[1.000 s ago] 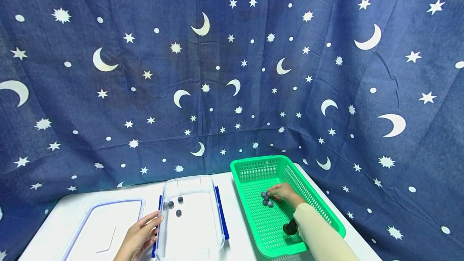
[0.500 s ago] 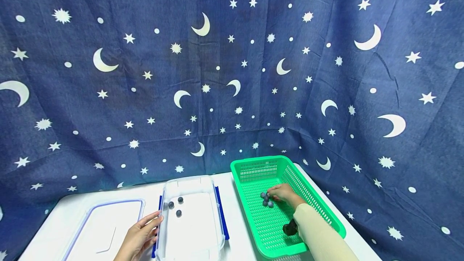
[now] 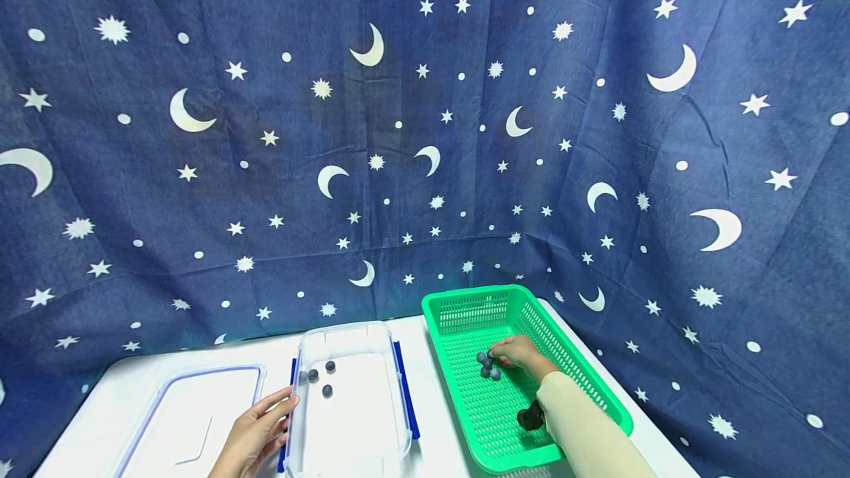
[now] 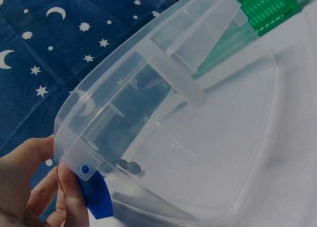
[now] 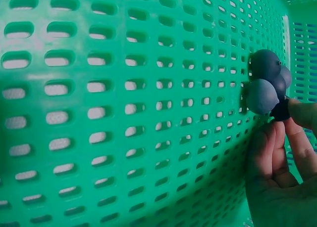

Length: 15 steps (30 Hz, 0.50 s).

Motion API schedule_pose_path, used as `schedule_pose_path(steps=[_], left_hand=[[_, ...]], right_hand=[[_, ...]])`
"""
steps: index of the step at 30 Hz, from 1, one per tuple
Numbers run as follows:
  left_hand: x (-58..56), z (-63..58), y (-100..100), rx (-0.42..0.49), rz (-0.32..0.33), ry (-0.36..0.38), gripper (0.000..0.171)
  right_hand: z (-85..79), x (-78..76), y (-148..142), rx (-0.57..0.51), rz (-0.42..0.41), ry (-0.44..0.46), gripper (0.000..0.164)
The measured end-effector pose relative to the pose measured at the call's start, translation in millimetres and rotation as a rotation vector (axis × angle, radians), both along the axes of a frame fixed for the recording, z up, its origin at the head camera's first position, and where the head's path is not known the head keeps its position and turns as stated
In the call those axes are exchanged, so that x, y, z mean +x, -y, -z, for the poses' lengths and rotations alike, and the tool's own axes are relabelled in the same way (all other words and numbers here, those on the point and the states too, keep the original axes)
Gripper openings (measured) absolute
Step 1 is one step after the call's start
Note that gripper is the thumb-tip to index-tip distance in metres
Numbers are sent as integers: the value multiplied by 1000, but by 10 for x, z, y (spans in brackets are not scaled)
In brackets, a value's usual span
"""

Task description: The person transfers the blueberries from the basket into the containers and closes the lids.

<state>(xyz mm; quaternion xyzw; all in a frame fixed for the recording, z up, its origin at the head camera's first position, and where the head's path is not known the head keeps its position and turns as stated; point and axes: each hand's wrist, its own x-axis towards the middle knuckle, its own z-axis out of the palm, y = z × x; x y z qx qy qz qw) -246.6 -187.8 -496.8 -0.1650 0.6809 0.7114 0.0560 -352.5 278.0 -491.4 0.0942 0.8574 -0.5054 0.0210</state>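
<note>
With twelve o'clock at the curtain (image 3: 412, 131), a crinkled dark-blue cloth printed with pale moons and stars, I begin at the left of the white-covered table (image 3: 428, 411), where a flat, clear lid (image 3: 189, 419) with rounded corners and a blue edge lies at nine o'clock from the clear tub (image 3: 355, 430). My left hand (image 3: 255, 430) holds the tub's nine o'clock side, thumb at the rim and fingers against the outer wall, beside a smooth, curved blue clasp (image 4: 96, 195). The tub is thin, see-through plastic, oblong with rounded corners, and three small, dark round balls (image 3: 327, 391) sit on its floor toward ten o'clock, near one another. A second blue clasp (image 3: 406, 393) runs along its three o'clock side. Farther on, at three o'clock from the tub, stands the green basket (image 3: 454, 397), stiff plastic pierced with rows of rounded slots. Toward ten o'clock on its floor is a tight cluster of matte balls (image 5: 262, 96), blue-grey to nearly black. My right hand (image 3: 521, 354), below a cream sleeve (image 3: 584, 419), narrows to a pinch on one dark ball (image 5: 281, 109) at the cluster's one o'clock edge, thumb and fingertips pressed to its rounded sides.
</note>
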Motion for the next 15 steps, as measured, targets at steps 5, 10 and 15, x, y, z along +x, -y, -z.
schedule_pose_path(steps=[5,10,15], left_hand=[[3,3,-1,5,1,-6,66],[4,4,-2,2,3,-5,68],[-4,-5,-2,1,-4,9,67]], right_hand=[[31,-41,-8,-24,8,-13,16],[25,-63,-2,-37,32,-29,13],[30,-92,-1,-70,46,-31,13]])
